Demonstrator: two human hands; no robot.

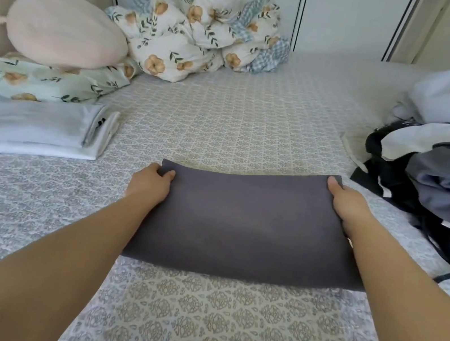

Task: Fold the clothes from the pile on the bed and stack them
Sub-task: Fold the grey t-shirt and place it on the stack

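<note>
Both hands pinch the far corners of a dark grey garment (248, 221): left hand (150, 184) with thumb on top and fingers curled under the left corner, right hand (346, 205) likewise at the right corner. Cloth already folded to a neat rectangle, lying flat on the patterned bedsheet (191, 328) straight in front of the person, far edge held just off the sheet.

Step in hand, by my reading: a late fold or the squaring-up of this piece. Whether the far edge is being laid down or picked up, I cannot tell.

Next move likely calls for one more fold, or a lift across to the folded white garment (31, 129), which sits well apart at the left as the start of a stack. It would need even support under both ends so the layers do not slide open.

Unfolded pile of grey, white and black clothes (442, 165) waits on the right. Floral quilt (198, 35) bunched and pink plush cushion (62, 30) at the head of the bed.
</note>
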